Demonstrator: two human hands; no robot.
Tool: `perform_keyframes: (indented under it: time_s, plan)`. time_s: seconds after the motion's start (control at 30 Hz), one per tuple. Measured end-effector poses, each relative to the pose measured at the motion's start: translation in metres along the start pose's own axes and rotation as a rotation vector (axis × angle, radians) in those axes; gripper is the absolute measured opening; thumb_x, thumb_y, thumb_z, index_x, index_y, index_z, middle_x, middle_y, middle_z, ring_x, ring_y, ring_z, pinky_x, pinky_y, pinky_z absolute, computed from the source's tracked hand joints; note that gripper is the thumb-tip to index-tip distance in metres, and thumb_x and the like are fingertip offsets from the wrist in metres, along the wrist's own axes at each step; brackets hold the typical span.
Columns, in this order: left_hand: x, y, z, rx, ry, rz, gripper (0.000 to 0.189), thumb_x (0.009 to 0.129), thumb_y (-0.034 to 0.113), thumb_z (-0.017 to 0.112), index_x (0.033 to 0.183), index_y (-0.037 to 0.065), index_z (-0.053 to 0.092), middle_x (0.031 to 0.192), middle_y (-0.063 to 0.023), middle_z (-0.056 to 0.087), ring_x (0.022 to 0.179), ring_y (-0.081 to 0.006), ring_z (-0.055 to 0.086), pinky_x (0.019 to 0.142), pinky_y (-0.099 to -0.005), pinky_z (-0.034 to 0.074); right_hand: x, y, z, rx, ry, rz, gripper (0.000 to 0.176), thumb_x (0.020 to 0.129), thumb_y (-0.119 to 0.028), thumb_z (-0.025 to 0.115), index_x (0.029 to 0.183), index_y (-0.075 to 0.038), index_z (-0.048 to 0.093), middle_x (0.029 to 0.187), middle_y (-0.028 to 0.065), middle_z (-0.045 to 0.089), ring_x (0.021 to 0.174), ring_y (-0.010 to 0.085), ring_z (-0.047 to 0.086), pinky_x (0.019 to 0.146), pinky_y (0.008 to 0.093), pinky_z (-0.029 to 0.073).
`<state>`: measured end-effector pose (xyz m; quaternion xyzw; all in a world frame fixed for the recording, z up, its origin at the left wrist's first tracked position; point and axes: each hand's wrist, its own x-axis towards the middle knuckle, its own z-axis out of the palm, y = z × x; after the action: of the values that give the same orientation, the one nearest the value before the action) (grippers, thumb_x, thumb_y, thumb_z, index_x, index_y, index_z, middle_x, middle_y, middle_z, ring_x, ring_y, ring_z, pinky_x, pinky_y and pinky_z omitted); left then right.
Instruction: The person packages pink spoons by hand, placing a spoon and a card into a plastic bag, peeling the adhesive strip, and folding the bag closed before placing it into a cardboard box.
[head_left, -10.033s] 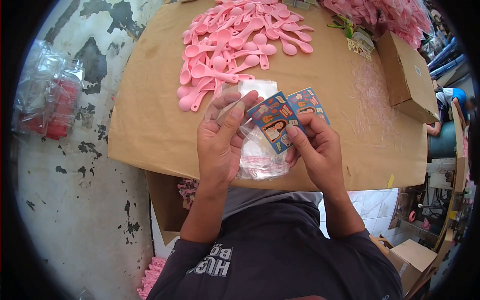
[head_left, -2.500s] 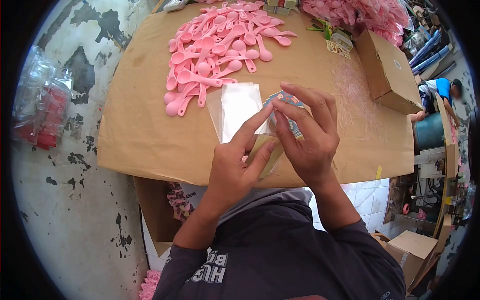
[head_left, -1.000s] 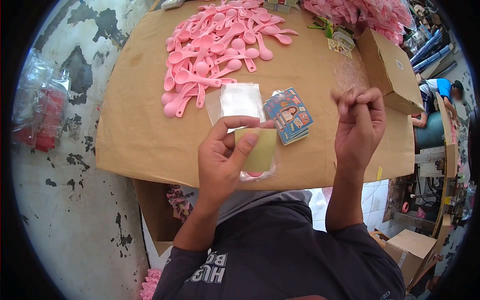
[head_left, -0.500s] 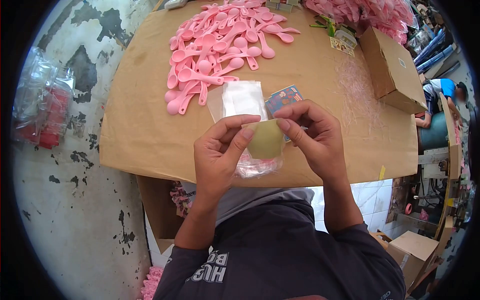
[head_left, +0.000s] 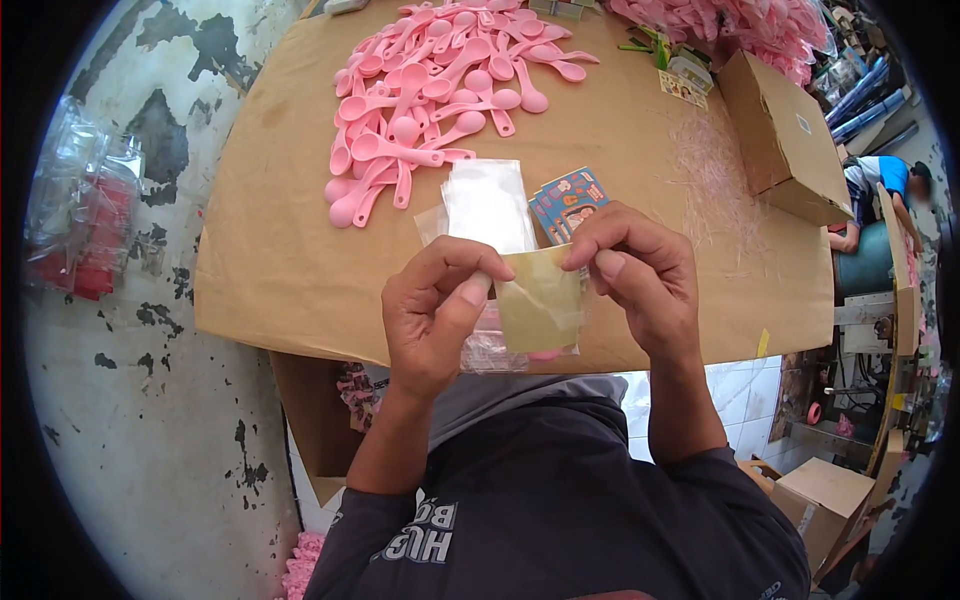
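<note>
Moved in from apart a second ago, the right hand (head_left: pixel 648 290) pinches the olive card (head_left: pixel 542 312) at its upper right; the left hand (head_left: pixel 430 315) grips its upper left, above the desk's (head_left: pixel 290 250) near edge.

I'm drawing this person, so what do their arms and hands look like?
The left hand and right hand are bare: no gloves, rings or watch that I can see. Short, dark sleeves stop near the elbows, matching the dark shirt with light block letters.
</note>
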<state>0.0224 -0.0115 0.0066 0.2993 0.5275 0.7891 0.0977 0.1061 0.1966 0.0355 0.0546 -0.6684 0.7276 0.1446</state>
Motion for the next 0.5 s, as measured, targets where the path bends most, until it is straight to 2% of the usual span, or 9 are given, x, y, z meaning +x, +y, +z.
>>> perform_keyframes:
  time_s: [0.07,0.1,0.17,0.2,0.27,0.3,0.4,0.43,0.5]
  plan:
    - [0.0,-0.002,-0.004,-0.026,-0.049,0.001,0.015,0.098,-0.001,0.065,0.113,0.0,0.062,0.099,-0.0054,0.071,0.084,-0.0066,0.065,0.074,-0.0193,0.049,-0.001,-0.002,0.007,-0.026,0.036,0.036,0.005,0.097,0.002,0.064,0.099,0.001,0.068,0.096,0.0005,0.065,0.09,0.0048,0.059,0.073,0.0189,0.044]
    - [-0.001,0.0,-0.001,-0.025,-0.047,-0.001,0.015,0.098,-0.001,0.065,0.113,0.0,0.062,0.099,-0.0054,0.071,0.084,-0.0066,0.065,0.074,-0.0193,0.049,-0.001,-0.002,0.011,-0.053,0.07,0.068,0.005,0.095,0.002,0.067,0.1,0.0,0.067,0.096,-0.0003,0.064,0.09,0.0037,0.059,0.071,0.017,0.043]
    - [-0.002,0.007,0.01,-0.015,0.023,-0.154,0.036,0.097,-0.003,0.068,0.129,0.0,0.054,0.101,-0.0113,0.073,0.095,-0.0121,0.07,0.084,-0.0254,0.054,0.0,0.005,0.012,-0.064,0.086,0.041,0.01,0.094,0.002,0.069,0.103,-0.001,0.065,0.096,-0.0009,0.062,0.086,0.0027,0.057,0.069,0.0162,0.043]
    - [0.001,0.01,0.011,-0.013,0.025,-0.154,0.036,0.097,-0.003,0.068,0.129,0.0,0.054,0.101,-0.0113,0.073,0.095,-0.0121,0.07,0.084,-0.0254,0.054,0.001,0.007,0.013,-0.076,0.103,0.011,0.016,0.093,0.003,0.072,0.105,-0.002,0.063,0.096,-0.0014,0.061,0.083,0.0017,0.056,0.067,0.0153,0.042]
    - [0.005,0.013,0.011,-0.125,-0.056,-0.264,0.059,0.095,-0.003,0.069,0.146,0.001,0.04,0.107,-0.0188,0.074,0.103,-0.0176,0.071,0.089,-0.0298,0.057,0.006,0.008,0.024,0.004,0.164,-0.036,0.018,0.092,0.001,0.073,0.107,-0.002,0.062,0.097,-0.0019,0.06,0.079,0.0008,0.053,0.064,0.0158,0.04]
    - [0.005,0.012,0.008,-0.124,-0.053,-0.264,0.059,0.095,-0.003,0.069,0.146,0.001,0.04,0.107,-0.0188,0.074,0.103,-0.0176,0.071,0.089,-0.0298,0.057,0.007,0.008,0.028,0.083,0.227,-0.083,0.021,0.092,0.0,0.075,0.108,-0.003,0.061,0.097,-0.0023,0.06,0.075,0.0,0.051,0.062,0.0163,0.039]
    - [0.001,0.005,0.0,0.083,-0.083,-0.175,0.04,0.095,-0.004,0.07,0.134,-0.006,0.059,0.114,-0.0169,0.074,0.105,-0.0186,0.072,0.088,-0.0301,0.057,0.007,0.006,0.024,0.113,0.148,-0.038,0.028,0.09,-0.002,0.078,0.113,-0.004,0.062,0.098,-0.0021,0.06,0.075,-0.0006,0.05,0.061,0.0184,0.04]
    - [0.001,0.012,0.003,0.06,0.032,-0.144,0.027,0.094,-0.006,0.07,0.121,-0.007,0.067,0.112,-0.0132,0.075,0.099,-0.0154,0.072,0.087,-0.0284,0.057,0.006,0.003,0.021,0.115,0.149,-0.029,0.028,0.09,-0.002,0.078,0.113,-0.004,0.062,0.098,-0.0021,0.06,0.075,-0.0006,0.05,0.061,0.0184,0.04]
    - [-0.002,0.007,-0.021,0.23,0.175,0.031,0.029,0.094,-0.007,0.07,0.122,-0.006,0.066,0.107,-0.0109,0.075,0.094,-0.0125,0.071,0.085,-0.0264,0.057,0.006,-0.002,0.016,-0.459,0.069,0.094,0.034,0.087,-0.005,0.08,0.117,-0.006,0.063,0.098,0.0016,0.061,0.076,0.0069,0.059,0.064,0.0235,0.047]
